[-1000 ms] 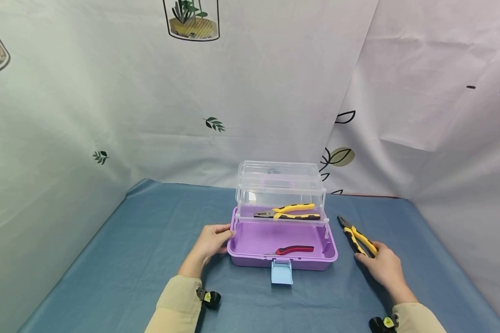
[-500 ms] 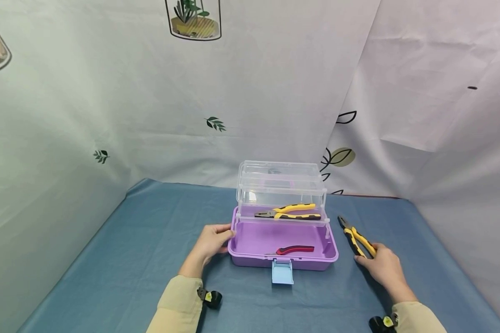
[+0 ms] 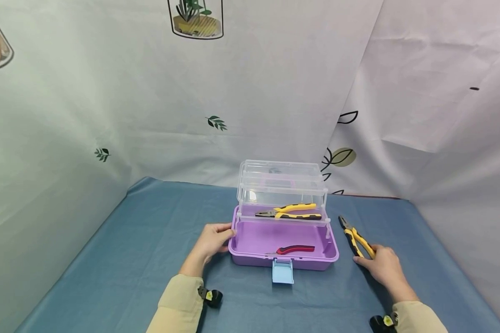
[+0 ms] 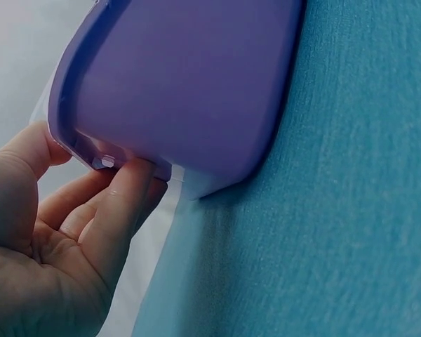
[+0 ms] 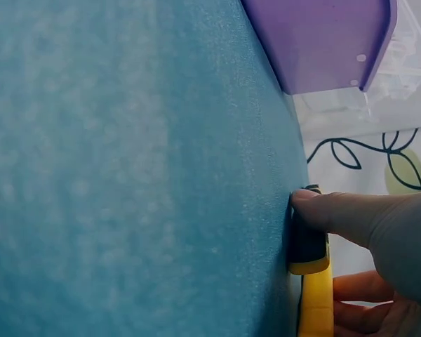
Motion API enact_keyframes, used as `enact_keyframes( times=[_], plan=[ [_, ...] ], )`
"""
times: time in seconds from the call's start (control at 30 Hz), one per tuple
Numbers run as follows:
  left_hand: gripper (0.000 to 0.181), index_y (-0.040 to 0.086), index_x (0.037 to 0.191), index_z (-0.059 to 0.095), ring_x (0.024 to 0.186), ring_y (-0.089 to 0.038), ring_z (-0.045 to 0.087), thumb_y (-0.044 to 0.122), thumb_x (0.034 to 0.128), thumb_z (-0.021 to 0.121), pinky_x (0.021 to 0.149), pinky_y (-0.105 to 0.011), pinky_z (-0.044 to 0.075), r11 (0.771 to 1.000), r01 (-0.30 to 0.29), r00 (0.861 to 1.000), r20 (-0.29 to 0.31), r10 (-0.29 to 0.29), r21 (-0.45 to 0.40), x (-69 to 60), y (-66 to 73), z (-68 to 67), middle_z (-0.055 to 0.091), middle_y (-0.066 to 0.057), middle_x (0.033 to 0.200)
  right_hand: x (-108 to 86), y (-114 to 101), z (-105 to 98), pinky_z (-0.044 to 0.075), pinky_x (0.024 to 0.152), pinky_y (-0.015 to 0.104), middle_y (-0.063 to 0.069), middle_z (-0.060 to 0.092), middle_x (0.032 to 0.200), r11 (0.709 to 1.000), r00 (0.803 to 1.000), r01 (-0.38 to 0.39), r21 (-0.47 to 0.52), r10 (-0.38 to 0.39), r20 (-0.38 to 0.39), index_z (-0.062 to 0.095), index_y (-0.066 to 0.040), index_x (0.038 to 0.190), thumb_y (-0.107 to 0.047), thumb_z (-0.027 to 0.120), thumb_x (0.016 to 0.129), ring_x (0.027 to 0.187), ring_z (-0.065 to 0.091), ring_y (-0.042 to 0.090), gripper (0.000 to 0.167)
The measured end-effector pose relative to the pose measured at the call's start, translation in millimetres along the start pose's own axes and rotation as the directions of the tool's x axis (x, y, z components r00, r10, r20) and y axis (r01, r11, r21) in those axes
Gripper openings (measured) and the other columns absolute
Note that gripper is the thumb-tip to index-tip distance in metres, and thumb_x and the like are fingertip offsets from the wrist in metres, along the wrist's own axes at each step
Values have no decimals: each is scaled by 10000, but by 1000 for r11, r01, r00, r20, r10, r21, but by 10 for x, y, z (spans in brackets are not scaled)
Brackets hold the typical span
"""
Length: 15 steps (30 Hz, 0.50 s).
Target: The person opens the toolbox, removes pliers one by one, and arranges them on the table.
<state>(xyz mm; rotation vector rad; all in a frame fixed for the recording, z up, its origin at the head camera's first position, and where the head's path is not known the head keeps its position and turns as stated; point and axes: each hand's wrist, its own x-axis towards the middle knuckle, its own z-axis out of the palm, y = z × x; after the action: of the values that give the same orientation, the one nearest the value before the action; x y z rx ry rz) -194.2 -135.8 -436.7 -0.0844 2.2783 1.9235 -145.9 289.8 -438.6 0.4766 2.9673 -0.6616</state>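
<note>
A purple toolbox (image 3: 258,236) stands with its clear lid (image 3: 281,178) raised. My left hand (image 3: 210,240) grips the box's left rim, thumb on top; in the left wrist view the fingers (image 4: 126,196) press against the side wall. Out to the right, my right hand (image 3: 385,266) holds yellow-and-black pliers (image 3: 352,236) by the handles, jaws pointing away from me. The right wrist view shows the thumb on a black handle end (image 5: 307,242). A second pair of yellow-and-black pliers (image 3: 293,216) lies in the clear upper tray. Red-and-black-handled pliers (image 3: 296,249) lie in the purple bottom; their jaws are mostly hidden.
A light-blue latch (image 3: 282,272) hangs at the box's front. Blue cloth (image 3: 141,254) covers the table, and printed white curtains (image 3: 275,92) rise behind and at both sides. Each wrist carries a small black camera (image 3: 214,298).
The view has shifted very slightly. Both hands keep their holds, and the toolbox and tools stay essentially in place.
</note>
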Motion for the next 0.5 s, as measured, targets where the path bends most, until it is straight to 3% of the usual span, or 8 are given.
enact_keyframes(
  times=[0.27, 0.5],
  plan=[
    [351, 16, 1195, 650, 841, -181, 670, 107, 856, 635, 614, -300, 586, 1000, 1, 1000, -5, -1, -5, 1, -6, 7, 659, -196, 1156, -1, 7, -53, 453, 793, 540, 372, 494, 1100, 1000, 999, 27, -15, -26, 29, 414, 203, 1279, -394, 701, 810, 922, 494, 390, 811],
    [355, 14, 1197, 648, 834, -174, 667, 111, 855, 633, 610, -297, 585, 1000, -1, 1000, -10, 1, 5, -3, -2, 7, 660, -194, 1154, -9, 2, -53, 443, 824, 564, 383, 481, 1126, 999, 999, 32, -23, -31, 41, 396, 199, 1299, -386, 686, 830, 948, 488, 404, 804]
  ],
)
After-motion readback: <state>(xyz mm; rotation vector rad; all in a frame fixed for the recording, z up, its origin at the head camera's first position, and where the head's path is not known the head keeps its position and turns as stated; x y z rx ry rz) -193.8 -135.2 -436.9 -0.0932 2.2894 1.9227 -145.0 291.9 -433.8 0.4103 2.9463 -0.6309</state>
